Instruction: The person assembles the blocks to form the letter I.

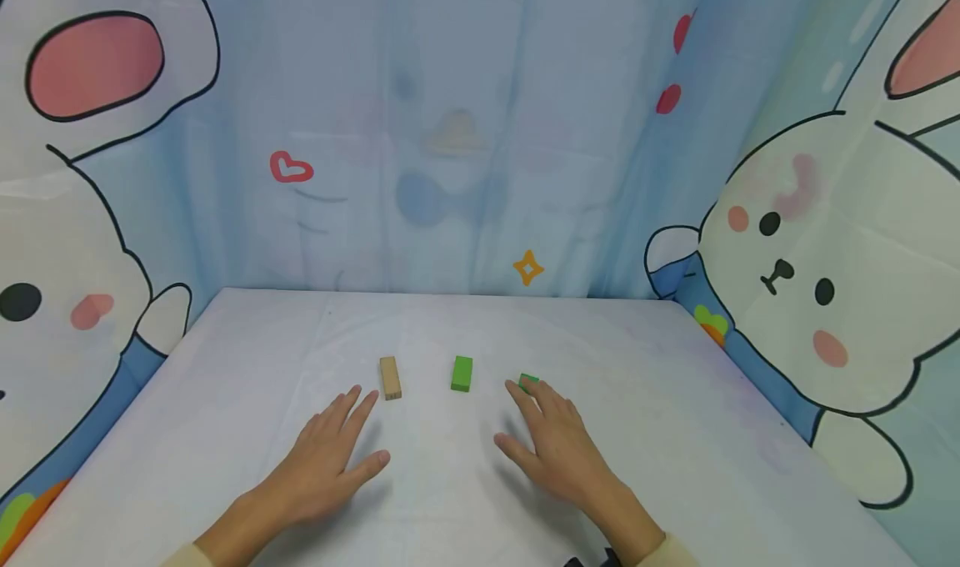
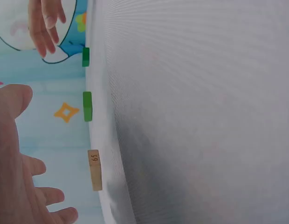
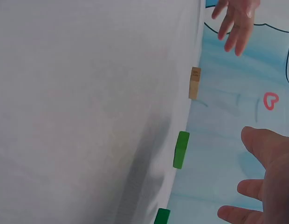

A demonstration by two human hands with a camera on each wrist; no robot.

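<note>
Three small blocks lie in a row across the white table. At the left is a plain wooden block (image 1: 391,378), whose end carries the number 65 in the left wrist view. A bright green block (image 1: 462,373) lies in the middle, and a darker green block (image 1: 528,378) at the right is partly hidden behind fingers in the head view. My left hand (image 1: 322,459) hovers over the table just nearer than the wooden block, fingers spread, holding nothing. Likewise my right hand (image 1: 558,446) hovers with spread fingers close to the darker green block; both wrist views show gaps between hands and blocks.
White cloth covers the table (image 1: 442,500). A light blue curtain (image 1: 450,133) with printed rabbits hangs behind its far edge and along both sides. A small black object (image 1: 600,559) shows by the right wrist at the bottom edge.
</note>
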